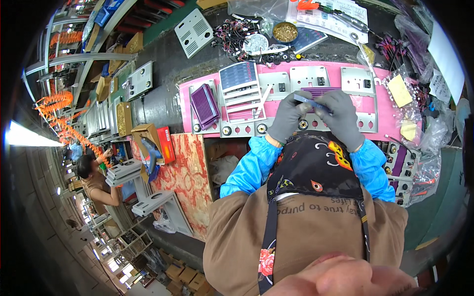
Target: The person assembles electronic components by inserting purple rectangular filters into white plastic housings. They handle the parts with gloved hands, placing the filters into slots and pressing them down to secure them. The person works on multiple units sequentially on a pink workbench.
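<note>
In front of my chest, both hands wear grey gloves and hold a thin blue-grey strip between them. My left hand [288,118] pinches one end of the strip [302,99], and my right hand [339,117] has its fingers closed on the other end. Under and beyond the hands lie light grey metal panels [308,76] with cut-outs and small black fittings. Behind the strip, purple slats [321,92] show in a panel. To the left, a bundle of purple strips [204,107] rests on a panel, beside a slotted grey frame [242,93] with a printed sheet on it.
A pink mat [185,106] covers the bench under the panels. At the back are a heap of small wired parts [232,37], a tin of small metal pieces [285,32] and a screwdriver [340,17]. Plastic bags [434,133] lie right. Another person [96,182] works far left.
</note>
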A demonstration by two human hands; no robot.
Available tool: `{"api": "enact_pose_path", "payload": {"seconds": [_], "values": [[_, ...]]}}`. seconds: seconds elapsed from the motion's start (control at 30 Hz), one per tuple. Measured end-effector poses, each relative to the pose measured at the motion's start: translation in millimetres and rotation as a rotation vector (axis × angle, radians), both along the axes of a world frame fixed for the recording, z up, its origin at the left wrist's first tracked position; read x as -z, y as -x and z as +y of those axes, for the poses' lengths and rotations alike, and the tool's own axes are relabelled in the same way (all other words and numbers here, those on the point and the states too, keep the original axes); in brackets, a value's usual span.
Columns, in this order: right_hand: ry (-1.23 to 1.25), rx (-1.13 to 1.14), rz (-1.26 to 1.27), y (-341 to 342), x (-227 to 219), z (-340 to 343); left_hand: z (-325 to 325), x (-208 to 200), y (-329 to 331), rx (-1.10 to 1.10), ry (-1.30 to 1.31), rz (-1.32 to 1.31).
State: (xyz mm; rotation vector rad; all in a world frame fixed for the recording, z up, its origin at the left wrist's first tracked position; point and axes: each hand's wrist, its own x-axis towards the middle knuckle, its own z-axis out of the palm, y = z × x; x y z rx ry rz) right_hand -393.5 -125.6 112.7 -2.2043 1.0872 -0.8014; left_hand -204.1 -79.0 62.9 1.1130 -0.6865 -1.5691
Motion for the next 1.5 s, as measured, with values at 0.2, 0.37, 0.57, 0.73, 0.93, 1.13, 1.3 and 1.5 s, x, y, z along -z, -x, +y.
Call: {"api": "enact_pose_path", "payload": {"seconds": [0.2,0.37,0.57,0.73,0.93,1.13,1.3,1.5], "values": [[0.118,0.025,0.251,26.0,40.5,-9.0,3.6,-12.4,-21.9,0.051,0.029,-0.777],[0.092,-0.074,0.355,34.0,81.2,2.0,18.2,25.6,-27.7,0.237,0.162,-1.153],[0.085,-0.124,0.384,27.7,95.5,-3.0,12.3,46.5,-21.2,0.283,0.252,-1.252],[0.08,-0.149,0.457,22.7,99.2,-4.6,7.3,55.4,-23.0,0.313,0.279,-1.266],[0.114,-0.146,0.46,20.0,103.0,-5.4,5.5,58.5,-22.8,0.334,0.252,-1.256],[0.096,-0.152,0.495,17.6,102.9,-6.0,5.5,61.2,-23.1,0.325,0.236,-1.236],[0.094,-0.155,0.51,15.5,99.0,-6.7,4.7,63.7,-23.8,0.321,0.233,-1.209],[0.091,-0.161,0.523,13.9,97.1,-7.2,5.0,65.9,-24.3,0.317,0.224,-1.193]]}}
